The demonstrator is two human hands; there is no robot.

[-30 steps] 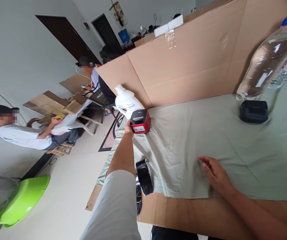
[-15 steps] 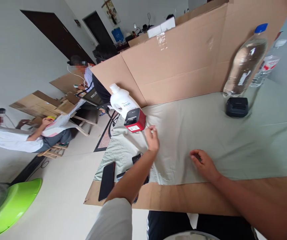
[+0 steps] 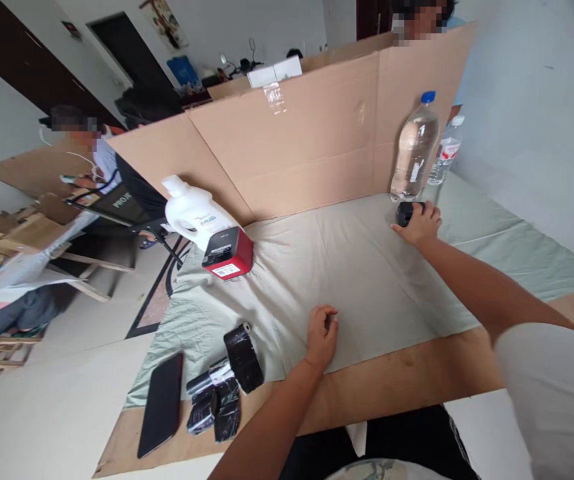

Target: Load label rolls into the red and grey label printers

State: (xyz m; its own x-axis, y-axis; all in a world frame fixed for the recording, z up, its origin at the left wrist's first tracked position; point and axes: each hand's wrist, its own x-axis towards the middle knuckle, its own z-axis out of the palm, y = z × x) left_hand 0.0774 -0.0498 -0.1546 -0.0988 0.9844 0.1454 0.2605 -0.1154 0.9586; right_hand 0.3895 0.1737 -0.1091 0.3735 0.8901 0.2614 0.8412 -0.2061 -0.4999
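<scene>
At the far right of the cloth, my right hand is wrapped over a small black boxy device, thumb at its near side and fingers over its right part. Most of the device is hidden by the hand. My left hand rests on the cloth near the front edge, fingers loosely curled with a gap to the thumb and nothing visible between them. A red and black box-shaped device with a white label stands to its upper left, in front of a white jug.
Several black-wrapped rolls and a black phone lie at the front left. A large water bottle and a smaller bottle stand behind the right hand. A cardboard wall borders the back; other people are beyond it.
My right hand has reached forward and taken hold of the black device. My left hand has drawn back from beside the red device towards the front edge. The view has turned right.
</scene>
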